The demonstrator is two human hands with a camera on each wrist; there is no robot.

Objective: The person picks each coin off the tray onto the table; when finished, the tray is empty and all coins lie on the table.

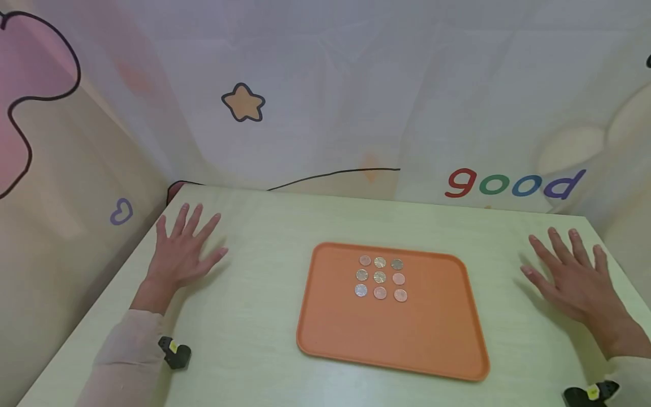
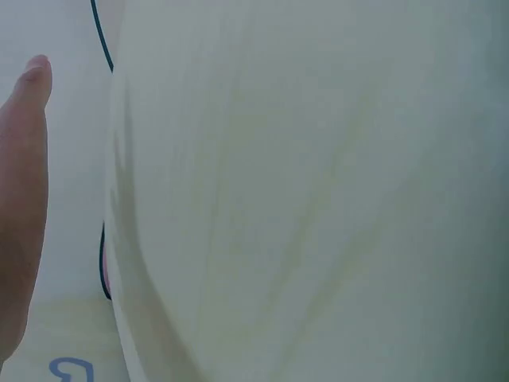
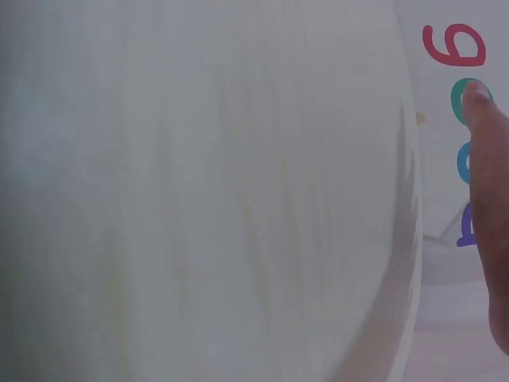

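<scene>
An orange tray (image 1: 366, 336) lies on the table, turned slightly. On its far half, several small round coins (image 1: 380, 277) sit in three neat rows, some silvery and some coppery. My left hand (image 1: 179, 251) is spread palm down over the table's left side, well apart from the tray. To the tray's right, my right hand (image 1: 580, 282) is likewise spread palm down with nothing in it. Part of the left hand (image 2: 22, 191) edges into the left wrist view, and part of the right hand (image 3: 491, 199) into the right wrist view.
The pale table (image 1: 244, 316) has its far edge against a printed cloth backdrop (image 1: 325, 85) with a star and the word "good". Black wrist devices (image 1: 175, 353) are worn on both sleeves. Cloth also hangs at the left side.
</scene>
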